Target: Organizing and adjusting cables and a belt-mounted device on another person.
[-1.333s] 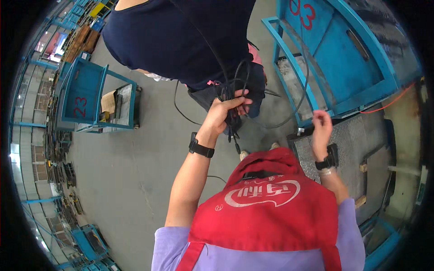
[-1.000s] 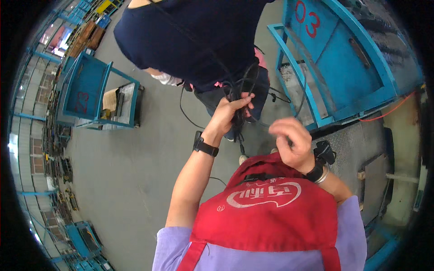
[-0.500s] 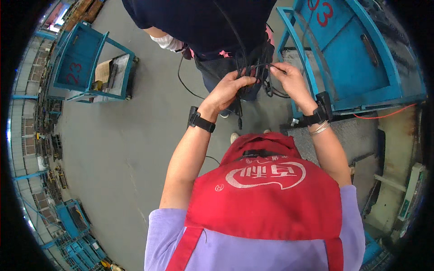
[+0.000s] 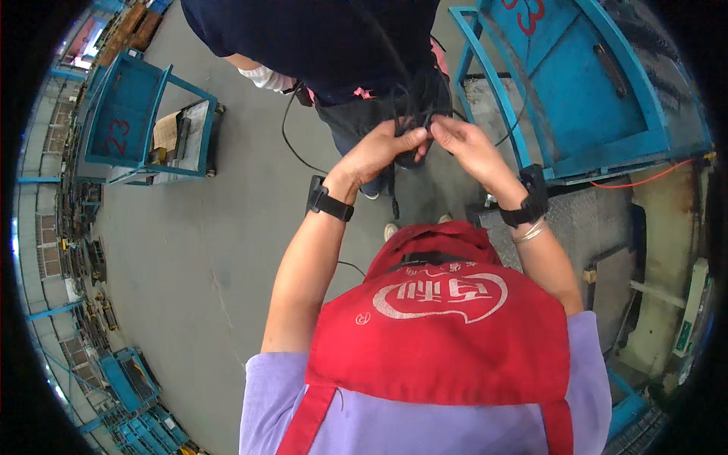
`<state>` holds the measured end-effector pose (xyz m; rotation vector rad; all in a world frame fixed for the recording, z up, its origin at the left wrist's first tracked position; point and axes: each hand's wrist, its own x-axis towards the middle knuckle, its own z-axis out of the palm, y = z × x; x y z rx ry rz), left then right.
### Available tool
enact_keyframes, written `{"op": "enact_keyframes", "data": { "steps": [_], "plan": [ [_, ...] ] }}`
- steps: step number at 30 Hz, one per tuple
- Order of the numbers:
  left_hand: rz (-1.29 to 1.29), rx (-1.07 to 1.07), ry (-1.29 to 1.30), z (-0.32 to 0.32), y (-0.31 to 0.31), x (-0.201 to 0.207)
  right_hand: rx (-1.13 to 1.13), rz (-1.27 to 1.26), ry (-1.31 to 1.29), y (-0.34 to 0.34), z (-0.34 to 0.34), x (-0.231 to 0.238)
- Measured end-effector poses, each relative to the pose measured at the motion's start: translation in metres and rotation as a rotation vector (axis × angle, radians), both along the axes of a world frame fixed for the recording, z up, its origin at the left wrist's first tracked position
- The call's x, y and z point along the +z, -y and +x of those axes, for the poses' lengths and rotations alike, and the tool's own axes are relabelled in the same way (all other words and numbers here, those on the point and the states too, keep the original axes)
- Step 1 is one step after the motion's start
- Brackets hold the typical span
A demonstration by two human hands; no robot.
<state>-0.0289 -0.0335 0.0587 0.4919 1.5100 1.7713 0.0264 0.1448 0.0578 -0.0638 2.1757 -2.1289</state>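
Note:
A bundle of black cable (image 4: 393, 199) is gathered in front of me at waist height, with one end dangling below my left hand (image 4: 373, 154). The fingers of that hand are closed round the gathered strands. My right hand (image 4: 472, 152) is beside it, thumb and fingers pinched on the same cable, its fingertips almost meeting the left thumb. Just beyond the hands stands a person in a dark top (image 4: 318, 45), whose dark clothing makes the upper strands hard to make out. One strand runs up across that person's front, and a thin loop curves out to the left.
To the right a blue metal cart (image 4: 557, 144) stands near my right arm, with an orange cord (image 4: 644, 179) beside it. Another blue cart (image 4: 144, 163) is at the far left on the grey floor (image 4: 182, 265). Racks and stored parts line the left edge.
My right hand has moved in toward the left one, and the loops that hung by it are drawn into the bundle. The view has shifted slightly.

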Motion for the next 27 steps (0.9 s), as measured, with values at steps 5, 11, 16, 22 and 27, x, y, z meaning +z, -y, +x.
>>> {"op": "enact_keyframes", "data": {
  "steps": [5,11,16,22,27],
  "plan": [
    [-0.255,-0.216,-0.236,-0.017,0.004,-0.005,0.128,0.005,0.148,0.025,-0.041,0.009],
    [-0.021,-0.107,-0.088,-0.005,0.024,-0.003,0.106,-0.676,0.356,0.017,-0.052,-0.003],
    [-0.24,-0.047,-0.348,0.01,0.019,-0.01,0.141,-0.796,0.378,0.018,-0.052,-0.006],
    [-0.062,0.051,-0.148,0.011,0.01,-0.037,0.085,-0.571,0.29,0.015,-0.035,0.003],
    [-0.083,0.011,-0.093,0.009,0.015,-0.033,-0.155,0.024,0.168,-0.002,-0.004,0.023]
  ]
}}
